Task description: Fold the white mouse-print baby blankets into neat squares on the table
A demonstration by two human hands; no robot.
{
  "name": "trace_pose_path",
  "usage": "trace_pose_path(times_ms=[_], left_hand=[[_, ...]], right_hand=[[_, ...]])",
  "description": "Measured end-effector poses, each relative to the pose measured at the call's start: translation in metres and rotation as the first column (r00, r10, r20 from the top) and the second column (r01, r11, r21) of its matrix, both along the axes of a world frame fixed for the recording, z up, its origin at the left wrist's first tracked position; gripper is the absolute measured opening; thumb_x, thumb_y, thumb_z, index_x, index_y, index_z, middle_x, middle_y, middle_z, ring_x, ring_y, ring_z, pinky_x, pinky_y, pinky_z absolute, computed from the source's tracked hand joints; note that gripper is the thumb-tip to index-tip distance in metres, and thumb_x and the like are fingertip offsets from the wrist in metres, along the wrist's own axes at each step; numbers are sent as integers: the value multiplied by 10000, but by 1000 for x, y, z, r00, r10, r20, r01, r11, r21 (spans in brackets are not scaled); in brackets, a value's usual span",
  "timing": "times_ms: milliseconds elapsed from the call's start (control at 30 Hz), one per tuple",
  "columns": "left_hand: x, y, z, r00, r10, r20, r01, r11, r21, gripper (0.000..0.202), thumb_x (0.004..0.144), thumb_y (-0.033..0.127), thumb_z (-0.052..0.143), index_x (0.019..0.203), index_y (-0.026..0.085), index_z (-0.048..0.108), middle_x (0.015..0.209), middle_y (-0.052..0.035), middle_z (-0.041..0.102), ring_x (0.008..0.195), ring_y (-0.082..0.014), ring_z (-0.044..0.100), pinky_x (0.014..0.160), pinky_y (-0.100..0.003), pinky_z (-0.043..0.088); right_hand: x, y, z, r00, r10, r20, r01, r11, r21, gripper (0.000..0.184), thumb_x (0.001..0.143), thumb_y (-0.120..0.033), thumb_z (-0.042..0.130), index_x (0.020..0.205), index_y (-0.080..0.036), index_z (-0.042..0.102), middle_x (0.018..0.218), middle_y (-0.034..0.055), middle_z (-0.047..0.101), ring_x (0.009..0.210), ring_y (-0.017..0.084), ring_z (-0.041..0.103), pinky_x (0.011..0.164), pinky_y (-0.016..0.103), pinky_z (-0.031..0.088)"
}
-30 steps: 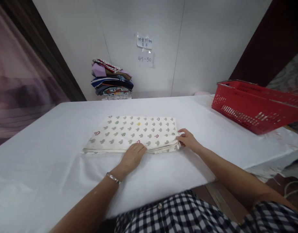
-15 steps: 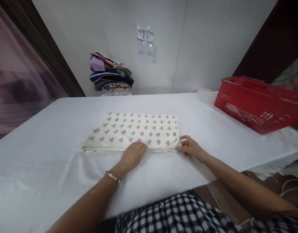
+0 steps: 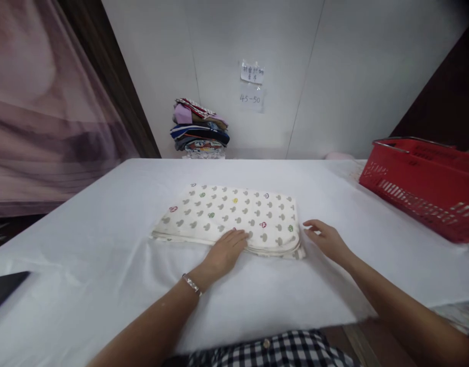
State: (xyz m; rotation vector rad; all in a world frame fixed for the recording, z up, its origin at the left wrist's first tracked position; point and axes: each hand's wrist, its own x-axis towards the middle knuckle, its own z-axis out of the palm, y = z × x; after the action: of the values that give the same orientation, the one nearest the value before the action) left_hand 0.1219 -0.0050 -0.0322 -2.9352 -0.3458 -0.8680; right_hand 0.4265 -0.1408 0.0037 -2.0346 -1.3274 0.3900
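A cream cloth [image 3: 226, 211] printed with grey mushrooms and a few coloured ones lies folded in a flat rectangle on the white-covered table [image 3: 115, 285]. My left hand [image 3: 225, 251] rests flat on its near edge, fingers stretched out, a bracelet at the wrist. Just off the cloth's right end hovers my right hand [image 3: 326, 242], its fingers slightly curled and apart with nothing between them. At the near right corner several layers show, and a lower one sticks out a little.
A red plastic basket [image 3: 421, 188] with a metal handle stands at the right. Against the back wall rises a stack of folded clothes [image 3: 199, 127]. Two paper notes [image 3: 251, 84] are taped above. A dark flat object [image 3: 5, 288] lies at the left edge.
My right hand has let go of the cloth's right corner and moved away to the right. My left hand stays on the near edge. The camera view has shifted.
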Motion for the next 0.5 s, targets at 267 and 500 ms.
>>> trace_pose_path(times_ms=[267,500], left_hand=[[-1,0,-1,991,32,-127,-41,997,-69,352,901,95,306,1212,156,460,1211,-80,592,1148,-167,525,1021,-388,384],[1,-11,3,976,73,-203,-97,989,-111,370,939,195,259,1267,135,418,1216,-106,580,1187,-161,478,1056,-336,308]], right_hand=[[25,99,-4,984,-154,90,171,954,-246,695,782,-481,514,1362,-136,346,1157,156,589,1003,272,582,838,361,435],[35,136,-31,989,-110,100,127,976,-176,894,663,-567,599,1382,-132,294,1235,185,530,1036,342,559,796,398,459]])
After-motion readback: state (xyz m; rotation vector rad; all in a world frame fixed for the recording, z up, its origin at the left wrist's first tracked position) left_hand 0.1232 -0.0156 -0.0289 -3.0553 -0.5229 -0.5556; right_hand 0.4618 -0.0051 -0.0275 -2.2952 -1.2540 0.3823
